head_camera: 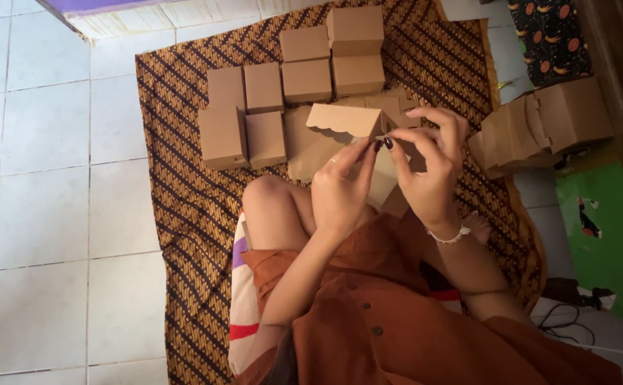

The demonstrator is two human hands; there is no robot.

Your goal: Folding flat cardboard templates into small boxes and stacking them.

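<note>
A: Where is the box (345, 120)?

B: Held up over the lap, above the cloth (183, 192); it is brown card, half folded, with a scalloped flap along its near edge; both hands are on its right corner.

A: And the fingers?

B: The left hand (340, 192) has thumb and forefinger closed on the card near the corner; the right hand (429, 167) is likewise pinched on a tab there, its other fingers curled loosely above.

A: How would it handle?

B: Light, I judge, and thin; stiff along the creases but easy to dent or tear at the scallops; best taken at the folded edges and corners, not the flat panels.

A: Around it?

B: Finished boxes (293, 75) stand in rows on the cloth beyond; a flat stack (539, 125) lies to the right; pale floor (48, 214) tiles to the left.
</note>
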